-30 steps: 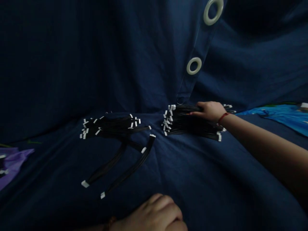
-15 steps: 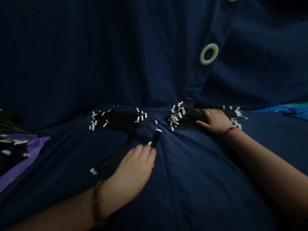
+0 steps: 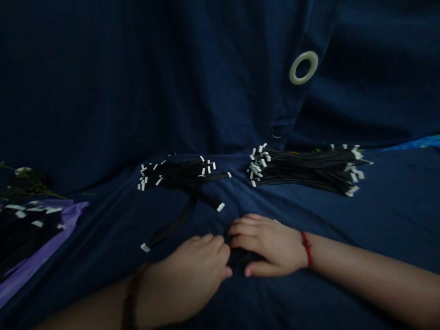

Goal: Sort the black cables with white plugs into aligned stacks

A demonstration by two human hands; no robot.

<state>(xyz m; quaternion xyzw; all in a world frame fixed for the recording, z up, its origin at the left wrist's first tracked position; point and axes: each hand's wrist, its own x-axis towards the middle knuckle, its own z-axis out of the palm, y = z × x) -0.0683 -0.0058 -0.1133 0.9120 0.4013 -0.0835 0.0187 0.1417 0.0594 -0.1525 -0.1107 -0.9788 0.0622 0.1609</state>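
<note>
My left hand (image 3: 192, 277) is closed, its fingers curled round one end of a black cable (image 3: 242, 256) that shows dimly between my hands. My right hand (image 3: 268, 245) rests over that cable, thumb and fingers apart. A small white tip peeks out behind its knuckles. Beyond the right hand lies a thick bundle of black cables with white ends (image 3: 305, 167). A smaller bundle of the same cables (image 3: 175, 172) lies to the left. Two loose strands, one a black cable (image 3: 172, 227) with a white end, reach toward me from it.
Dark blue cloth (image 3: 388, 206) covers the surface and rises behind it, with a pale ring (image 3: 304, 68) on it. At left, a purple wrapper (image 3: 74, 215) holds black pieces with white ends, near green stems (image 3: 37, 188). Something blue (image 3: 417, 142) lies far right.
My right hand has left the right-hand bundle and come toward me, beside my left hand. The cable in my left hand has moved nearer and to the right. The view has shifted slightly.
</note>
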